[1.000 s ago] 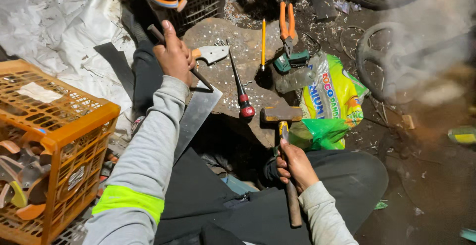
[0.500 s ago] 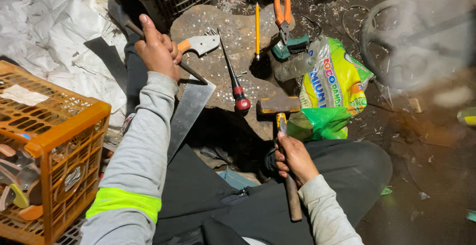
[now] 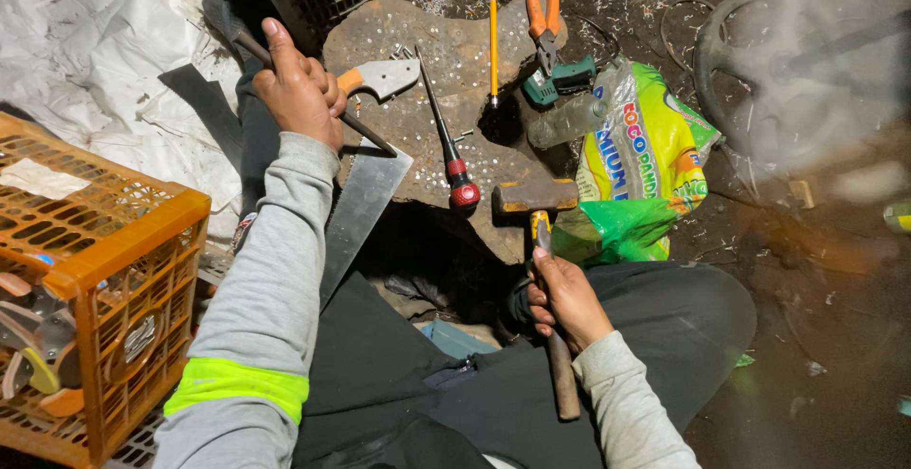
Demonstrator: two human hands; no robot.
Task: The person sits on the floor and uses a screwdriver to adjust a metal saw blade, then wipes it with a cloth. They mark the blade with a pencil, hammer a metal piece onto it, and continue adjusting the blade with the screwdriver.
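Steel, thin and dark: we are clamping our left hand (image 3: 302, 89) on this chisel rod (image 3: 365, 132), our right hand (image 3: 567, 298) gripping the wooden-handled, block-headed hammer (image 3: 536, 198) beside a glossy yellow-green plastic bag (image 3: 641, 160).

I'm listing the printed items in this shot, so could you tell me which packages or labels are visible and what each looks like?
Plastic bag: crumpled, yellow and green with coloured print, right of the hammer held by the right hand.
Paper label: pale, rectangular, lying on the orange crate at left.
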